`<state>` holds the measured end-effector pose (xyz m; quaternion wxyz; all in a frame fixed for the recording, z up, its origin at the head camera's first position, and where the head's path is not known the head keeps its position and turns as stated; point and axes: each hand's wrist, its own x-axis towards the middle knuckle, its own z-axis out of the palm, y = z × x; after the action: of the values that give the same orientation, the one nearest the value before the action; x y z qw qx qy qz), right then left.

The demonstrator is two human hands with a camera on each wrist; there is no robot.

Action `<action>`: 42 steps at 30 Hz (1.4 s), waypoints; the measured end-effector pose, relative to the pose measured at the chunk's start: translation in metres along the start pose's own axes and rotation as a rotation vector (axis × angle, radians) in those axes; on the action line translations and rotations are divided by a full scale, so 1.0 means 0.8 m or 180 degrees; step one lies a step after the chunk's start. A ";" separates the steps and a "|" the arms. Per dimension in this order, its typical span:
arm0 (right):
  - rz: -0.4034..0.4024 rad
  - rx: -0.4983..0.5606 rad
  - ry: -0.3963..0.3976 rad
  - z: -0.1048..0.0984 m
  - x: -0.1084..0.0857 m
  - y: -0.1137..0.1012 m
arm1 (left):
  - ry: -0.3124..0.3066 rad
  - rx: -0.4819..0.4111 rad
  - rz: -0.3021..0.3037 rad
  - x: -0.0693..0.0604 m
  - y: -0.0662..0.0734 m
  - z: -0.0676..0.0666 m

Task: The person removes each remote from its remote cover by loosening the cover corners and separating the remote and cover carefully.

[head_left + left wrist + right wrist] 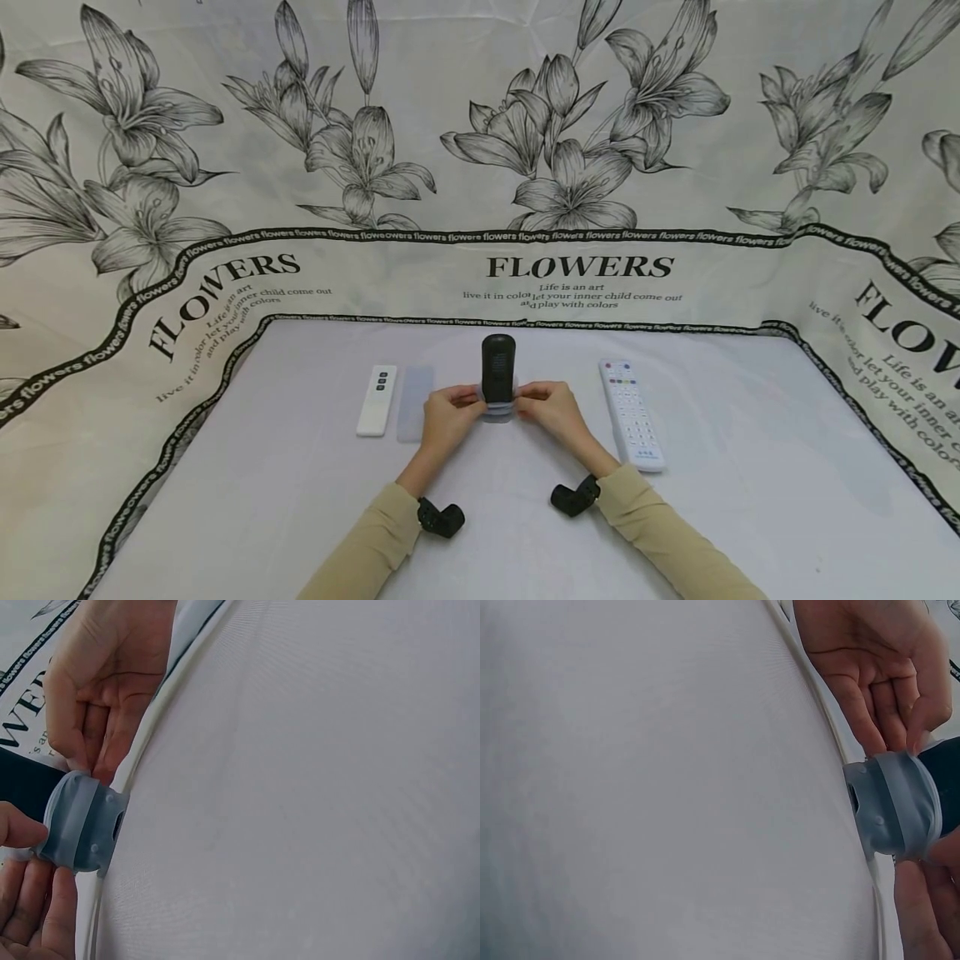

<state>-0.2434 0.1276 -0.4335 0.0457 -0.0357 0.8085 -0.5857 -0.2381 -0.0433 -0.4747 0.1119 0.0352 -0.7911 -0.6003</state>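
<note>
A black remote control point(498, 367) stands upright between my hands, its lower end inside a translucent grey-blue soft sleeve point(498, 409). My left hand point(448, 421) pinches the sleeve's rim on the left side. On the opposite side, the thumb and fingertips of my right hand point(555, 410) pinch the same rim. The left wrist view shows the sleeve point(79, 821) bunched in folds around the dark remote point(26, 784), with a small slot at its end. From the right wrist, the sleeve point(892, 806) looks the same, and most of the remote is cut off by the frame.
Left of my hands lie a slim white remote point(377, 402) with several dark buttons and a flat translucent bluish sleeve point(415, 404). A larger white remote point(632, 415) lies to the right. Flower-printed cloth point(390, 279) borders the white table point(750, 517).
</note>
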 end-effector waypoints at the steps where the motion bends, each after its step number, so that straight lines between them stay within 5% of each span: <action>1: 0.0005 0.0015 0.0003 0.000 0.002 0.005 | -0.0002 0.0005 0.0012 -0.001 0.000 0.000; 10: 0.0007 -0.0032 0.0012 0.000 0.014 0.034 | 0.0060 0.0011 0.0098 -0.009 0.000 0.002; 24: 0.0058 -0.0105 -0.0039 0.002 0.015 0.038 | 0.0079 0.0169 0.0048 -0.014 0.004 0.003; 34: 0.0145 -0.0506 0.0001 0.002 0.013 0.038 | 0.0015 0.0197 -0.0004 -0.015 0.007 0.003; 42: -0.0058 -0.0629 -0.0051 0.003 0.010 0.025 | -0.0028 0.0292 0.0045 -0.015 0.011 0.000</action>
<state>-0.2509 0.1310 -0.4532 0.0431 -0.0521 0.8615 -0.5032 -0.2260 -0.0385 -0.4679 0.1110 0.0321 -0.8185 -0.5628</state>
